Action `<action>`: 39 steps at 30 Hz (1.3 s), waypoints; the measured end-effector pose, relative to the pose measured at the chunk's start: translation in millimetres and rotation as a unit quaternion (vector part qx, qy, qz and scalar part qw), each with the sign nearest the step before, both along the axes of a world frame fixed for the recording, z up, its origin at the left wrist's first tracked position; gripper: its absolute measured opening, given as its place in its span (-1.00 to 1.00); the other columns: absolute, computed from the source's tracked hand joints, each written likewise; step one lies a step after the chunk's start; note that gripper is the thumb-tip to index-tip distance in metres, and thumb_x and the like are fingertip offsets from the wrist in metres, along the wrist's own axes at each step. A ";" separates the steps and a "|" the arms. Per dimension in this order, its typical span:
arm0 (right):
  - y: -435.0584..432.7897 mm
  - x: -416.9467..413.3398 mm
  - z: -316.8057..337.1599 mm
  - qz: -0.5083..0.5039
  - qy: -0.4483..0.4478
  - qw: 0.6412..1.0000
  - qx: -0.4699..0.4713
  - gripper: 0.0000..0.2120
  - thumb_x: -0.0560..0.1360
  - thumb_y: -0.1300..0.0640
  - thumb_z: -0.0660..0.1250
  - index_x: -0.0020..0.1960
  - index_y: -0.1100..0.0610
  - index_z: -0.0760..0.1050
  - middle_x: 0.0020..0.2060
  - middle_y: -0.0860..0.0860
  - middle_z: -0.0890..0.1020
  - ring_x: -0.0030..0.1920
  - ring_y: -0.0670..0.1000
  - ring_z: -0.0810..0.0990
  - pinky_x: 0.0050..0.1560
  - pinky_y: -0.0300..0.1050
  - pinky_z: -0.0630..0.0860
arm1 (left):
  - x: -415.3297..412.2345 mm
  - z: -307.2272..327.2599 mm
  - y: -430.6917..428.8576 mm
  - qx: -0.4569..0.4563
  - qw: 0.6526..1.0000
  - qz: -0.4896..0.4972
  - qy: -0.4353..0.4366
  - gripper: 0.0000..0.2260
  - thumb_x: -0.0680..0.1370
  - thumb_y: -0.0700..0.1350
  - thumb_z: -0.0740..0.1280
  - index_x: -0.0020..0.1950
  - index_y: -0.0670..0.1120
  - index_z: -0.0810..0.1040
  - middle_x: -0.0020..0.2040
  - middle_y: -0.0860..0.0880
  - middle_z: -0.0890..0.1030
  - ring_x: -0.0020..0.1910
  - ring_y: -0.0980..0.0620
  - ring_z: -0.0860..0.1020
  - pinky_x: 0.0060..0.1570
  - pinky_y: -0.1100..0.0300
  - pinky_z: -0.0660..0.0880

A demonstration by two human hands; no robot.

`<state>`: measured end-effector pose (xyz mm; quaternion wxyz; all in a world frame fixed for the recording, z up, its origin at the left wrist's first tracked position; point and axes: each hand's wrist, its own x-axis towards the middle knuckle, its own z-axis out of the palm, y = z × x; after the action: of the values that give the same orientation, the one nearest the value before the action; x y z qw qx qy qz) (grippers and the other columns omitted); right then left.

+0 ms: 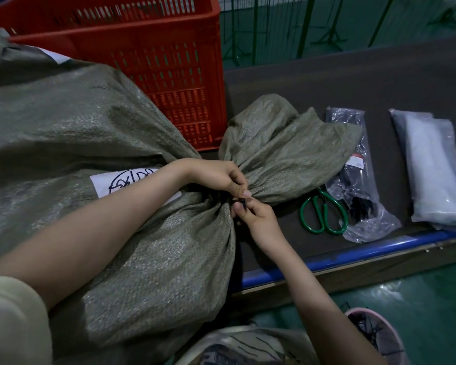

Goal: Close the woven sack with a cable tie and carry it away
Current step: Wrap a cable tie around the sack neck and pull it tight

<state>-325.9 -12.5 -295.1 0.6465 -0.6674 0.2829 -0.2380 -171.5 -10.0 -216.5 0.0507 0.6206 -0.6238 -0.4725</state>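
A large grey-green woven sack (71, 133) lies across the dark table, full, with a white hand-marked label (121, 180) on its side. Its neck is bunched at the middle and the loose mouth (282, 143) fans out to the right. My left hand (219, 177) grips the bunched neck from above. My right hand (250, 214) pinches a thin black cable tie (241, 202) just below the neck, touching the left thumb. Most of the tie is hidden by fingers and cloth.
A red slotted plastic crate (169, 67) stands behind the sack. Green-handled scissors (324, 214) lie right of the neck, beside a clear bag of black cable ties (358, 180) and a white packet (432, 169). The table has a blue front edge (353, 255); green floor lies below.
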 end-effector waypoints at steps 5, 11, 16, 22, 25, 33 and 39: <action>-3.3 -1.8 4.6 -0.025 -0.027 0.998 0.058 -0.84 0.53 0.27 0.24 -0.10 0.30 0.57 -0.31 -0.05 0.52 -0.41 -0.31 0.48 -0.33 -0.41 0.43 | 4.9 7.9 1.1 -0.027 0.999 -0.019 0.030 -0.86 0.49 -0.11 0.36 -0.06 0.14 0.53 -0.15 0.06 0.56 -0.12 0.19 0.50 -0.01 0.38 0.41; -2.3 -4.3 13.1 -0.044 -0.047 0.987 0.145 -0.83 0.48 0.37 0.27 -0.16 0.13 0.39 -0.35 0.02 0.53 -0.51 -0.25 0.51 -0.38 -0.34 0.42 | 10.1 8.0 2.8 -0.035 0.999 -0.007 0.034 -0.79 0.40 -0.21 0.45 -0.19 0.14 0.61 -0.29 0.25 0.66 -0.19 0.34 0.56 -0.07 0.52 0.41; -2.7 -4.7 22.7 -0.065 -0.032 0.985 0.154 -0.69 0.54 0.21 0.19 -0.38 0.11 0.47 -0.50 -0.06 0.57 -0.55 -0.17 0.42 -0.42 -0.30 0.32 | 11.0 8.0 2.7 -0.044 0.999 0.003 0.019 -0.80 0.37 -0.20 0.48 -0.20 0.12 0.61 -0.30 0.30 0.65 -0.20 0.37 0.56 -0.06 0.53 0.41; 3.4 -1.0 27.6 -0.082 -0.009 0.991 0.110 -0.63 0.52 0.19 0.26 -0.45 0.09 0.53 -0.39 0.33 0.46 -0.44 -0.07 0.34 -0.37 -0.22 0.25 | 10.7 12.8 5.0 -0.086 0.996 0.015 0.009 -0.81 0.34 -0.21 0.51 -0.21 0.09 0.64 -0.18 0.07 0.65 -0.10 0.18 0.58 0.03 0.36 0.47; 5.4 -0.9 32.6 -0.091 -0.013 0.985 0.145 -0.64 0.53 0.22 0.24 -0.45 0.13 0.48 -0.55 0.11 0.41 -0.53 -0.15 0.32 -0.47 -0.32 0.21 | 9.4 15.5 6.4 -0.113 0.993 0.015 -0.015 -0.80 0.34 -0.21 0.51 -0.25 0.10 0.64 -0.18 0.11 0.60 -0.15 0.27 0.55 0.03 0.40 0.45; 10.0 -5.1 37.2 -0.110 -0.016 0.978 0.178 -0.61 0.49 0.29 0.22 -0.51 0.16 0.36 -0.75 -0.12 0.26 -0.66 -0.20 0.17 -0.59 -0.39 0.12 | 1.9 10.0 5.4 -0.114 0.991 -0.012 -0.075 -0.73 0.26 -0.19 0.46 -0.43 0.20 0.54 -0.26 0.13 0.56 -0.20 0.21 0.50 -0.02 0.25 0.43; 12.1 -11.2 47.9 -0.095 -0.036 0.977 0.188 -0.61 0.50 0.31 0.20 -0.51 0.19 0.34 -0.77 -0.13 0.25 -0.69 -0.20 0.15 -0.61 -0.41 0.13 | 11.3 9.6 6.5 -0.108 0.990 0.009 -0.091 -0.70 0.31 -0.26 0.49 -0.39 0.14 0.54 -0.23 0.13 0.50 -0.18 0.16 0.48 0.00 0.19 0.43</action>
<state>-337.2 -0.3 -247.2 0.7447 -0.4951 0.3609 -0.2647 -160.2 -3.5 -206.8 0.0643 0.6578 -0.6673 -0.3433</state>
